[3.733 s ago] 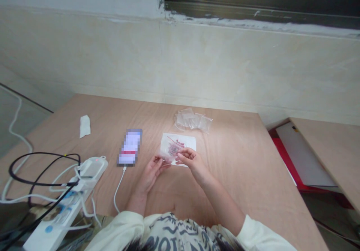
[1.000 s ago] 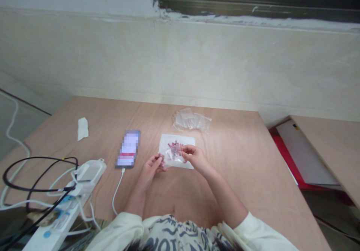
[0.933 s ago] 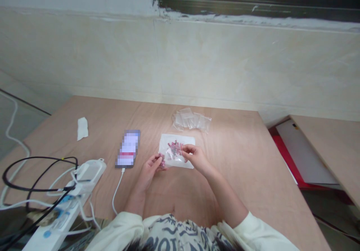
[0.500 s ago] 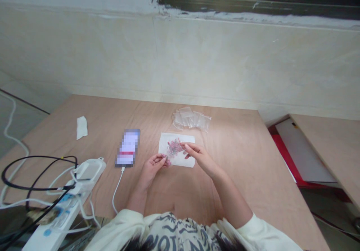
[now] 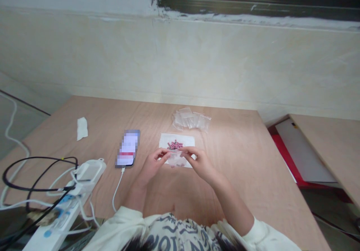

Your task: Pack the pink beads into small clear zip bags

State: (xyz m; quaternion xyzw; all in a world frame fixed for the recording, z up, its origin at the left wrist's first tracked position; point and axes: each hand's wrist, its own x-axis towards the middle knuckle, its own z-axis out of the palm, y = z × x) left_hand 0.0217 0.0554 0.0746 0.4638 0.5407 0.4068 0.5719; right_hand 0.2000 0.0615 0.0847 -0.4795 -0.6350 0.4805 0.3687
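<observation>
A small clear plastic bag (image 5: 176, 159) hangs between my hands, with a few pinkish pieces low inside it. My left hand (image 5: 155, 162) pinches the bag's upper left corner, and my right hand (image 5: 199, 162) pinches its upper right corner. Just beyond the bag, a small heap of pink-red beads or pins (image 5: 175, 144) lies on a white paper sheet (image 5: 189, 141). The bag covers part of the sheet's near half.
Clear plastic bags (image 5: 192, 119) lie beyond the sheet. Left of my hands are a phone (image 5: 128, 148) with a charging cable, a white paper scrap (image 5: 82, 128) and a power strip (image 5: 84, 176) with tangled cables. A wall borders the wooden table (image 5: 242, 149).
My hands have come together at the bag's top edge. The red strip that my right hand held is no longer seen. The bag now hangs nearer me, uncovering the pink-red heap.
</observation>
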